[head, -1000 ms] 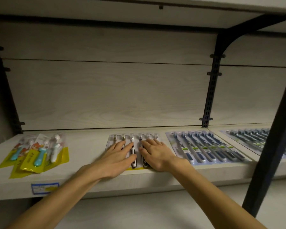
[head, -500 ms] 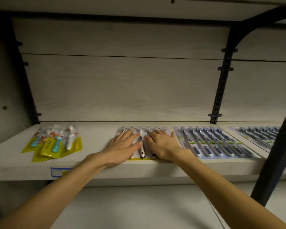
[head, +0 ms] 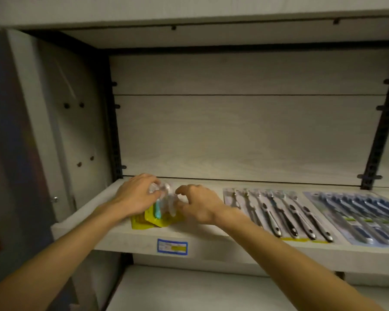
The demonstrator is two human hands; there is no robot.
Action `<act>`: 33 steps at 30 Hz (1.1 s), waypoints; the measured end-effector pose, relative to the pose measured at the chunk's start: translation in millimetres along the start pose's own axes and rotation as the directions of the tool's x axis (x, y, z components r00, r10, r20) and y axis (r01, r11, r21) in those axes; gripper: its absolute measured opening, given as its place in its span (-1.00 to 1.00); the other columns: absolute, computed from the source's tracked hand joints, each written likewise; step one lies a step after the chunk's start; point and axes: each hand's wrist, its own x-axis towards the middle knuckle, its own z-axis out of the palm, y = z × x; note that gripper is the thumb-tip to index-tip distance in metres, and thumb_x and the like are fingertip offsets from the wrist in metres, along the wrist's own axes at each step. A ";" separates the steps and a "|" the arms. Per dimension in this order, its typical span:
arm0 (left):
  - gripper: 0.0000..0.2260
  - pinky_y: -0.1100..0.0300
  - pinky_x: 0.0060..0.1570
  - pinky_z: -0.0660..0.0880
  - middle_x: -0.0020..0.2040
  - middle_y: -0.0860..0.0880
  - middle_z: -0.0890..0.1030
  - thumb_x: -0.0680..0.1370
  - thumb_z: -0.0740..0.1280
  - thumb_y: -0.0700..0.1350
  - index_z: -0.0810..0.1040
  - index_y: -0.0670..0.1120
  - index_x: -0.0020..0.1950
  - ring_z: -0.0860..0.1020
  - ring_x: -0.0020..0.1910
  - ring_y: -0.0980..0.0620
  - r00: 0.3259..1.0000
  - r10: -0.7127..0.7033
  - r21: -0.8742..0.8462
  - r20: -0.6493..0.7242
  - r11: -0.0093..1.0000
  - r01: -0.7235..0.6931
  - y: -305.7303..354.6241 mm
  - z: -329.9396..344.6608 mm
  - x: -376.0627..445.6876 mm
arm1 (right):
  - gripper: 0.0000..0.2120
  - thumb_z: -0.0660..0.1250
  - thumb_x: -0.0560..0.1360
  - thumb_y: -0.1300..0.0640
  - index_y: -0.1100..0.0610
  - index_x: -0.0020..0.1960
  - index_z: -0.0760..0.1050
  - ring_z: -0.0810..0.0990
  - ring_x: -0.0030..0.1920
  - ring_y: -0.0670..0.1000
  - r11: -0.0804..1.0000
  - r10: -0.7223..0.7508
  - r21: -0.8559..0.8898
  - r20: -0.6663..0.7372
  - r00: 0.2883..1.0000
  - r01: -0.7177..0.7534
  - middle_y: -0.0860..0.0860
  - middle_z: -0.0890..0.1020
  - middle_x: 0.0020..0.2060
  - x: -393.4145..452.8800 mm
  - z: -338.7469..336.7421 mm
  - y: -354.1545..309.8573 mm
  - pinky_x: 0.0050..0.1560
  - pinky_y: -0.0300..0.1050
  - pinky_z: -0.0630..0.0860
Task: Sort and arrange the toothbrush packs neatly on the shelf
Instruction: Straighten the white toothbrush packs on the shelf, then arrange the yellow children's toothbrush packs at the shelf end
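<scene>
A loose pile of yellow-backed toothbrush packs [head: 160, 217] lies at the left end of the shelf [head: 234, 241], one with a teal brush showing. My left hand [head: 136, 195] lies on the pile's left side with fingers curled round the clear blister tops. My right hand [head: 199, 204] is at the pile's right side, fingers curled and spread; whether it grips a pack is unclear in the blur. To the right lies a flat row of black-and-silver toothbrush packs [head: 279, 214], then a row of blue toothbrush packs [head: 355, 216].
A grey side panel [head: 61, 131] closes the shelf on the left, and a black slotted upright [head: 380, 122] stands at the back right. A blue-and-yellow price label [head: 172, 246] is stuck on the shelf's front edge. Another board runs overhead.
Both hands left the black-and-silver packs and moved left onto the yellow pile. The view swung left with them.
</scene>
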 end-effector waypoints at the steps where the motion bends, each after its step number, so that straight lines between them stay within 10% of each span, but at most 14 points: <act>1: -0.73 0.04 0.13 0.51 0.22 0.09 0.55 0.57 0.31 0.13 0.55 0.11 0.24 0.53 0.16 0.04 1.000 -0.010 -0.002 0.014 1.000 0.010 -10.9 -1.3 -1.5 | -0.61 0.26 0.58 -0.12 0.06 0.31 0.49 0.59 0.12 0.13 1.000 0.005 0.010 -0.004 1.000 -0.005 0.08 0.62 0.19 7.3 5.0 -10.4 0.12 0.04 0.55; 10: -0.63 0.04 0.20 0.46 0.40 0.08 0.39 0.63 0.19 0.19 0.46 0.08 0.37 0.46 0.26 0.05 0.997 0.077 -0.115 0.030 0.991 -0.073 -49.6 21.2 -9.1 | -0.63 0.31 0.56 -0.11 0.07 0.26 0.52 0.58 0.06 0.07 0.993 0.111 0.058 -0.188 0.976 -0.102 0.03 0.54 0.16 32.1 43.3 -31.0 0.05 -0.05 0.56; 22: -0.50 0.01 0.18 0.50 0.41 0.02 0.44 0.58 0.33 0.16 0.37 0.02 0.46 0.50 0.24 0.02 0.995 -0.096 -0.260 0.014 0.961 0.097 -72.6 22.7 12.8 | -0.58 0.35 0.56 0.18 0.11 0.41 0.44 0.57 0.16 0.02 0.786 0.338 0.604 -0.238 0.911 -0.134 0.04 0.53 0.30 35.8 39.7 -10.5 0.01 -0.16 0.61; 33: -0.48 0.07 0.03 0.53 0.17 0.08 0.55 0.51 0.24 0.37 0.44 0.11 0.34 0.55 0.08 0.07 0.989 -0.100 -0.266 0.108 0.956 0.126 -92.8 20.2 7.3 | -0.56 0.35 0.56 0.20 0.06 0.42 0.40 0.53 0.22 0.07 0.839 0.327 0.520 -0.240 0.914 -0.164 0.05 0.44 0.37 54.8 52.7 -22.4 0.12 0.01 0.64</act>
